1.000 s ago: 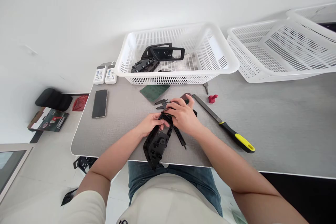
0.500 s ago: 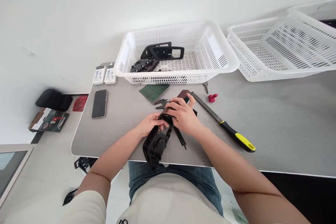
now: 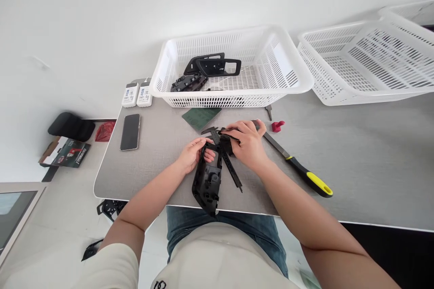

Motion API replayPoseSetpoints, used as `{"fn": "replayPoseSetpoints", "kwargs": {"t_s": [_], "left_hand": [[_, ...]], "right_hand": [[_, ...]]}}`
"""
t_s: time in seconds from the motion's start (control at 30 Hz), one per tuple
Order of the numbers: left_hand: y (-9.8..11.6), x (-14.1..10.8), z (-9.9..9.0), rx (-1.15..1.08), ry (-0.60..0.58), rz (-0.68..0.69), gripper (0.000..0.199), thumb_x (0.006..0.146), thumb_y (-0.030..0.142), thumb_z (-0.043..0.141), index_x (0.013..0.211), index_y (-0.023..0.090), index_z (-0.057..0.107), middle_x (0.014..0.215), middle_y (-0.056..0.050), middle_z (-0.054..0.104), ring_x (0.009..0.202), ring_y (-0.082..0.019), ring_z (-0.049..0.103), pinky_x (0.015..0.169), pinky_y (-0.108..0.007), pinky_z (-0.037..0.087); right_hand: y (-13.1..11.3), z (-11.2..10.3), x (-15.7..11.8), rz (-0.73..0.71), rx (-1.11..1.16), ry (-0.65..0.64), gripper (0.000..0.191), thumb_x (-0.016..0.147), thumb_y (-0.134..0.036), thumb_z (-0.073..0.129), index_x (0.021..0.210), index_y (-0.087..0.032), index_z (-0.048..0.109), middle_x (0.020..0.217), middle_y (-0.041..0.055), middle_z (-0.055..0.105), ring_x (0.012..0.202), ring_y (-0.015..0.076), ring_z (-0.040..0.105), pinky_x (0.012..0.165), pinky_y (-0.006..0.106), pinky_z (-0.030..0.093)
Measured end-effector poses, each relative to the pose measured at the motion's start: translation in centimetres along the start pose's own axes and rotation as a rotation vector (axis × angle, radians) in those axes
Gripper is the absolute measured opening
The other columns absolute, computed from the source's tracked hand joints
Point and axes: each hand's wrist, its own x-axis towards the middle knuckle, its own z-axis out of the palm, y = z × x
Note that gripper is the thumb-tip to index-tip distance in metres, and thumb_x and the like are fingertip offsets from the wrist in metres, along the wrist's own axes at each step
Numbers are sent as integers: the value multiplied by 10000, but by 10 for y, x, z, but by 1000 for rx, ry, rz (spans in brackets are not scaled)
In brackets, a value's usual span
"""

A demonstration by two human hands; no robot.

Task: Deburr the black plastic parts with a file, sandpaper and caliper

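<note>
My left hand (image 3: pixel 192 154) pinches the upper end of a black plastic trim piece (image 3: pixel 207 185), which has an open window and moulded clips; its lower end reaches the table's front edge. My right hand (image 3: pixel 249 144) is just to the right of that piece, fingers curled over a thin dark sheet (image 3: pixel 231 135) that looks like sandpaper, mostly hidden by the fingers. Between the hands a dark caliper (image 3: pixel 232 171) lies on the table, jaws pointing away. A flat file (image 3: pixel 305 174) with a black and yellow handle lies right of my right hand.
Several black trim pieces (image 3: pixel 217 67) lie in a white basket (image 3: pixel 237 99). Another white basket (image 3: pixel 339 92) stands at the right. A green sheet (image 3: pixel 200 118), a red object (image 3: pixel 278 126), a small dark tool (image 3: pixel 269 112), a phone (image 3: pixel 130 132) and two white boxes (image 3: pixel 144 95) are on the table.
My right hand has moved right, off the trim piece's upper end, taking the thin dark sheet along. The trim piece has turned more upright and shifted slightly right in my left hand.
</note>
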Motion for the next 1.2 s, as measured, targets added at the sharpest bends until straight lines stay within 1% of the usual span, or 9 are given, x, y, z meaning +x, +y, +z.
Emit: {"fn": "replayPoseSetpoints", "kwargs": {"t_s": [0.1,0.2,0.37,0.43,0.57,0.7,0.83,1.03,1.2], "left_hand": [[0,0,-1,-67,-25,15,259,770,335,632,929,134,596,640,-64,684,577,-163,657,598,-271,504],[0,-1,-2,-131,-67,39,287,735,233,660,996,133,596,759,-94,720,745,-215,703,747,-330,518],[1,-4,-1,-134,-138,72,463,611,99,742,1045,147,587,919,-98,731,931,-252,689,898,-379,460],[0,-6,-1,-104,-143,83,517,585,113,782,1057,157,576,911,-82,729,918,-235,688,893,-365,457],[-2,-7,-1,-2,-137,71,593,578,217,822,1106,182,555,813,-29,714,801,-179,684,822,-312,462],[-3,-6,-2,22,-141,78,596,575,263,829,1096,191,549,819,-29,710,830,-180,678,843,-321,451],[-3,-5,-2,-2,-132,116,595,561,265,839,1072,183,547,915,-72,717,956,-222,666,914,-363,427],[-4,-4,-1,21,-106,71,609,537,250,848,1060,186,542,793,-24,712,839,-191,684,850,-331,454],[-3,-2,0,-38,-62,91,494,608,347,806,986,177,536,804,-61,726,838,-215,699,810,-355,491]], "right_hand": [[-2,-2,0,3,18,26,304,833,-114,468,870,-285,717,924,26,693,898,221,556,981,517,195],[-4,-9,1,-54,72,12,251,866,-159,467,903,-242,701,917,48,684,830,198,582,920,462,300],[-9,-20,0,-227,201,-138,222,887,-205,472,950,-184,684,838,76,656,767,191,590,703,347,437],[-12,-22,0,-272,196,-205,238,896,-200,455,953,-178,685,828,79,651,753,191,586,676,340,445],[-16,-20,0,-345,130,-313,266,907,-187,430,948,-165,692,863,90,658,803,201,587,748,363,443],[-15,-18,1,-301,5,-383,255,876,-146,451,926,-148,702,817,85,640,764,199,575,724,352,412],[-14,-18,0,-259,-26,-341,252,866,-146,461,916,-152,707,803,85,637,757,200,569,733,351,394],[-16,-13,0,-270,-35,-375,252,870,-152,459,912,-150,708,794,81,638,773,212,563,757,362,396],[-10,-16,1,-202,29,-293,250,875,-170,456,940,-152,696,790,82,633,780,221,564,731,365,417]]}}
